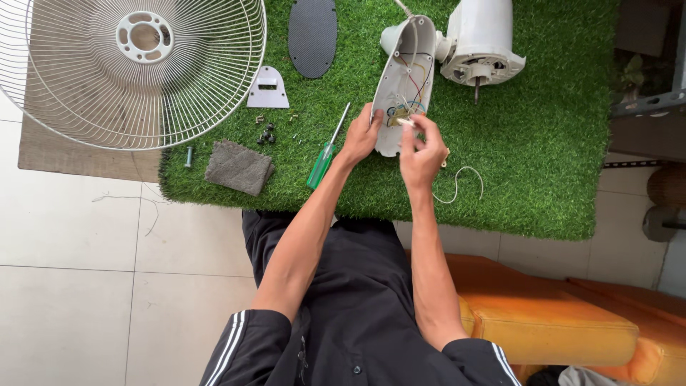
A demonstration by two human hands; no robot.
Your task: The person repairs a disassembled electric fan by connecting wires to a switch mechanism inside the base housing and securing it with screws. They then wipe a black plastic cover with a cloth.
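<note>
Your left hand (361, 136) grips edge of open white fan housing (404, 78); right hand (421, 151) pinches small part, possibly wire end, just above wiring (407, 100).

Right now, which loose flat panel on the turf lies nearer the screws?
The small light grey bracket plate, directly above the screws. The dark oval mesh cover lies farther up, by the mat's edge.

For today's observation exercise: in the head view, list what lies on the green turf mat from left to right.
Wire fan guard → grey cloth → small metal bracket → black oval cover → green-handled screwdriver → left hand → open white fan housing with wires → fan motor.
</note>
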